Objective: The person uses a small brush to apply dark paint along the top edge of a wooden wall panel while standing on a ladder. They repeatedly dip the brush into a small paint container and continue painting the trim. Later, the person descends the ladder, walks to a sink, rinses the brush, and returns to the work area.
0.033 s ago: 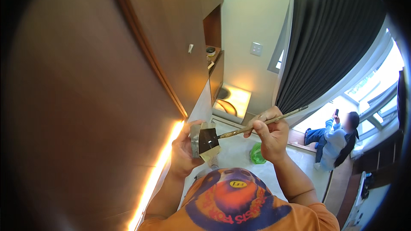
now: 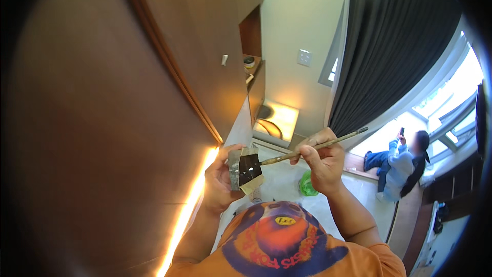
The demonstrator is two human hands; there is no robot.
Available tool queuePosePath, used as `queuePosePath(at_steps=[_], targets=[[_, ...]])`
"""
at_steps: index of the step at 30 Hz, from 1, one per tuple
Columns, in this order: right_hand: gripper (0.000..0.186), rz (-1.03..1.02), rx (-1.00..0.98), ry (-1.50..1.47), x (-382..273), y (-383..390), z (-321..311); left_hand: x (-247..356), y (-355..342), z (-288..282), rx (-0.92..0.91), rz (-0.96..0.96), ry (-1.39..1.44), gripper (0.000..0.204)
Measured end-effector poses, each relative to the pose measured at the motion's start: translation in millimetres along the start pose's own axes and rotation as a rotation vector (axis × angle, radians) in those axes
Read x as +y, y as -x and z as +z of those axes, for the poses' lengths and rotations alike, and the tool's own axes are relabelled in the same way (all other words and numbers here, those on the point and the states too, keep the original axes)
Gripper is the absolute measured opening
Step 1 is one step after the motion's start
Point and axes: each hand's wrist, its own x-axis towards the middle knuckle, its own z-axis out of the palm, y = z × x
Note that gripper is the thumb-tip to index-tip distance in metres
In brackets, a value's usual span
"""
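My left hand [image 2: 218, 184] grips a small cardboard piece [image 2: 246, 170] whose facing side is glossy black, with bare tan edges. In my right hand [image 2: 323, 166] is a long thin brush [image 2: 312, 147], pinched by the fingers near its middle. The brush tip rests on the black face and the handle points up to the right. Both hands are raised close together in front of my orange printed shirt [image 2: 279, 246].
A tall brown wooden cabinet [image 2: 102, 123] fills the left, with a lit strip [image 2: 192, 200] along its edge. A green object [image 2: 306, 184] lies below my hands. A dark curtain [image 2: 394, 46] hangs at right. Another person [image 2: 400, 166] sits by the window.
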Motion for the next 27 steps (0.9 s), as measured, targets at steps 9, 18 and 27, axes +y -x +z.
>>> queuePosePath(at_steps=[9, 18, 27], targets=[[0.013, -0.041, 0.079, 0.227, 35, -65, -7, -10, -98, -25, -0.208, 0.096, -0.042, 0.089], [0.009, 0.045, -0.018, 0.172, 46, -104, -42, -39, -135, -8, -0.012, -0.013, -0.036, 0.088], [0.015, -0.002, -0.113, -0.062, 35, -118, -102, -47, -159, 44, -0.007, -0.057, -0.029, 0.088]])
